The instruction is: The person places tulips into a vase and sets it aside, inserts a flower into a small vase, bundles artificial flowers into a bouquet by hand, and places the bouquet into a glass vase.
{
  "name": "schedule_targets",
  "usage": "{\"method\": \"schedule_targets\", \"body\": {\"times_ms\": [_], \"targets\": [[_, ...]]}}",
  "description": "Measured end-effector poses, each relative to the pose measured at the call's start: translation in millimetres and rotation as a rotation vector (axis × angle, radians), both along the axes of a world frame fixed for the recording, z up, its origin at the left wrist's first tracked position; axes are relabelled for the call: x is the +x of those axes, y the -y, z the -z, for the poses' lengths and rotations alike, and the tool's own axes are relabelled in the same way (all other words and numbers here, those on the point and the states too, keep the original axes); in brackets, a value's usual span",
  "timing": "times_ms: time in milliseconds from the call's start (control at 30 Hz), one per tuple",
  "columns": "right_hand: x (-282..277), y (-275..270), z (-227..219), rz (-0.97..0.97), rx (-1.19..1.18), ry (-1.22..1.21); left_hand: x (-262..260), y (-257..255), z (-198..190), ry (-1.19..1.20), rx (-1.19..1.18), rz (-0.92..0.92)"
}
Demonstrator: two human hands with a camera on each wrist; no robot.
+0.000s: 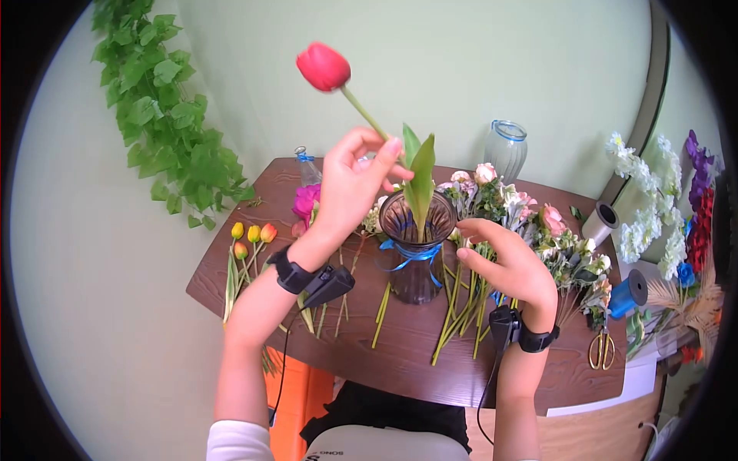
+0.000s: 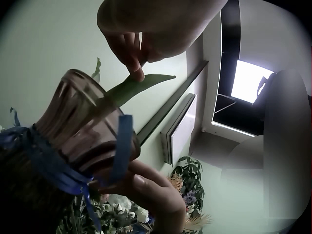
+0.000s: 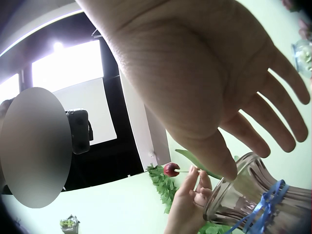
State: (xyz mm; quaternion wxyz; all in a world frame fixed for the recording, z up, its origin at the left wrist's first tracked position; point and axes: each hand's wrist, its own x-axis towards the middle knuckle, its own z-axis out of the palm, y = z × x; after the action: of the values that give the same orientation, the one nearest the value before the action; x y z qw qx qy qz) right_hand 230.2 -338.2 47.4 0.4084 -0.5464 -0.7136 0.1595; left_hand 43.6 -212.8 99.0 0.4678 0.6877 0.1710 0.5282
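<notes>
One red tulip (image 1: 324,67), stem pinched in L hand (image 1: 350,183), lower leaf (image 1: 420,184) down in mouth of dark vase (image 1: 417,278). R hand (image 1: 509,257) unclenched, fingers apart, beside rim; contact unclear. Risk: leaf may snag on rim & crease; sideways push could tip vase if R hand isn't bracing. Qty: 1 held tulip, 1 dark vase, 4 yellow/orange tulips (image 1: 254,233) on worktop (image 1: 573,374), 2 spools (image 1: 629,294), 1 pr scissors (image 1: 602,351).

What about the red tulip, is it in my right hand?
No, the left hand holds the red tulip, while the right hand is beside the vase.
</notes>
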Motion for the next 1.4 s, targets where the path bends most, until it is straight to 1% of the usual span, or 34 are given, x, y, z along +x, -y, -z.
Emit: {"method": "schedule_targets", "body": {"times_ms": [133, 200, 233, 267, 333, 400, 500, 600, 700, 800, 867, 1000, 1100, 1200, 1333, 1400], "targets": [[0.6, -0.2, -0.9, 0.009, -0.008, 0.016, 0.1, -10.3, 30.9, -0.074, 0.056, -0.035], [0.6, -2.2, 2.5, 0.008, 0.014, 0.022, -0.8, -12.0, 41.8, -0.108, -0.019, 0.018], [0.5, -2.8, 3.5, 0.008, 0.041, 0.027, -0.5, -12.4, 47.2, -0.119, -0.029, 0.005], [0.4, -2.8, 3.2, 0.007, 0.038, 0.029, -1.5, -11.0, 50.1, -0.117, -0.032, 0.004], [-0.1, -2.6, 2.2, 0.006, 0.014, 0.017, -3.2, -8.6, 53.9, -0.224, -0.030, -0.011], [-1.0, -2.8, 1.9, 0.006, 0.010, 0.021, -3.8, -18.2, 63.9, -0.230, 0.013, -0.046], [-2.2, -3.7, 1.5, 0.004, 0.003, 0.028, -5.6, -20.0, 63.1, -0.262, 0.008, -0.044], [-3.4, -4.5, 2.5, 0.005, 0.002, 0.033, -7.7, -16.9, 56.1, -0.214, 0.030, -0.024], [-4.1, -4.8, 2.5, 0.009, 0.000, 0.039, -9.4, -17.8, 52.0, -0.276, -0.013, -0.018], [-4.2, -4.0, 1.5, 0.013, -0.011, 0.043, -9.1, -12.7, 40.5, -0.227, -0.078, -0.003], [-4.0, -4.5, 2.0, 0.014, -0.016, 0.043, -11.3, -10.3, 29.4, -0.262, -0.214, 0.012], [-3.1, -5.2, 4.4, 0.006, 0.010, 0.048, -8.7, -22.3, 31.9, -0.269, -0.281, 0.011], [-2.8, -3.7, 1.9, 0.006, -0.001, 0.041, -11.0, -28.9, 41.7, -0.307, -0.223, 0.013], [-2.4, -4.7, 3.4, 0.007, -0.008, 0.008, -15.7, -25.3, 45.3, -0.282, -0.201, 0.051], [-1.9, -6.2, 4.7, -0.001, -0.007, 0.034, -17.9, -24.3, 51.1, -0.245, -0.241, 0.050], [-1.9, -6.5, 4.7, -0.001, -0.009, 0.037, -20.8, -24.9, 51.4, -0.263, -0.256, 0.092]]}}
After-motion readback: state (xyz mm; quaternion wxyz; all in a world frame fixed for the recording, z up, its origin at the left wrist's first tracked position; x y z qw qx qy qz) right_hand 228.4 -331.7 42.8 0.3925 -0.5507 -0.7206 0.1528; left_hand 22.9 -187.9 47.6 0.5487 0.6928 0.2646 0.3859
